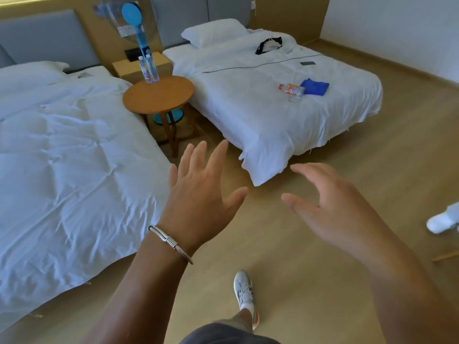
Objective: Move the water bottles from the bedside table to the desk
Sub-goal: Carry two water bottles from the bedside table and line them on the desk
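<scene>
Two clear water bottles (149, 68) with pale caps stand side by side at the far edge of a round wooden table (161, 98) between the two beds. My left hand (201, 187), with a silver bangle at the wrist, is raised over the floor with fingers spread and holds nothing. My right hand (330, 202) hovers beside it, fingers loosely bent, also empty. Both hands are well short of the table and the bottles. No desk is in view.
White beds flank the table, left bed (62, 157) and right bed (273, 95). The right one carries a labelled bottle (291, 89), a blue cloth (315, 86) and a bag (269, 45). A blue standing fan (135, 26) and a wooden nightstand (134, 68) stand behind. Wooden floor lies ahead.
</scene>
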